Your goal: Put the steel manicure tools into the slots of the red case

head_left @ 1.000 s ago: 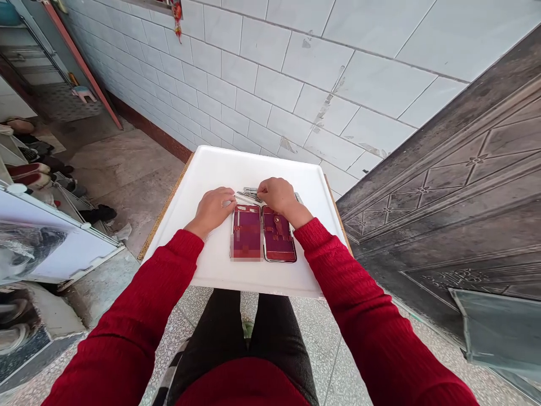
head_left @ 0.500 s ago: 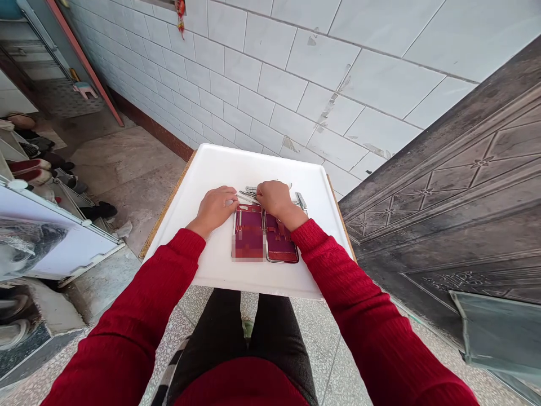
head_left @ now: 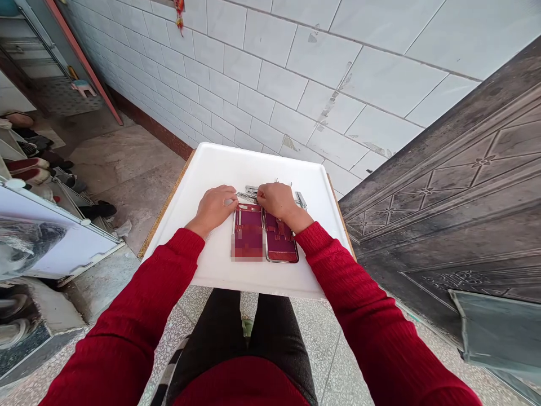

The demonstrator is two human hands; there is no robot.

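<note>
An open manicure case [head_left: 282,248], dark red and purple with loops inside, lies flat on a white tabletop [head_left: 215,270]. My left hand [head_left: 214,208] rests at the case's upper left corner, its fingers bent together; whatever they hold is hidden. Above the upper edge of the case, my right hand [head_left: 276,198] has its fingers curled down among slim metal manicure tools [head_left: 248,197], and its grip is hidden too. One slender tool [head_left: 239,217] sits in the left panel. To the right of my right hand lies a nail clipper [head_left: 301,199]. Part of the left panel is blurred out.
A white tiled wall [head_left: 274,84] stands behind the table. Dark carved panelling [head_left: 422,192] runs along the right. At the left are a shoe rack [head_left: 38,169] and a white cabinet [head_left: 80,242].
My right hand and forearm have shifted very slightly right, showing a little more of the metal tools. My left hand stays almost in place, and the case has not moved.
</note>
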